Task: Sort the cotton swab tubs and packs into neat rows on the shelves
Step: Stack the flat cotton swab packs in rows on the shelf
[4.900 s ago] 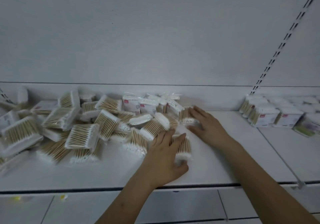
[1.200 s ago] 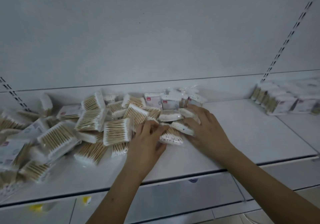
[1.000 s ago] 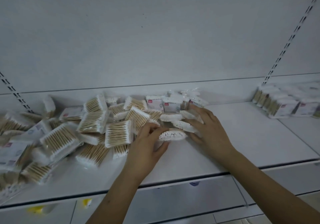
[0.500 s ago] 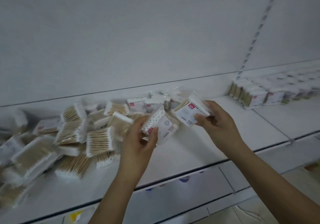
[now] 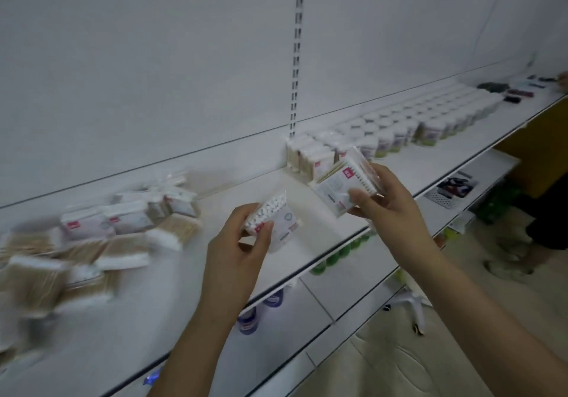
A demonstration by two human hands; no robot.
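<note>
Above the white metal shelf (image 5: 322,236), your left hand (image 5: 236,252) pinches a clear plastic pack of white-tipped cotton swabs (image 5: 275,219), while your right hand (image 5: 387,203) grips a second, larger red-labelled swab pack (image 5: 344,186). A blurred loose heap of swab packs (image 5: 101,236) lies left; neat rows of white round tubs (image 5: 424,116) stand right.

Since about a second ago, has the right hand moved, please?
Yes. The right hand has lifted off the shelf and away from the pile, now holding a pack up near the row.
</note>
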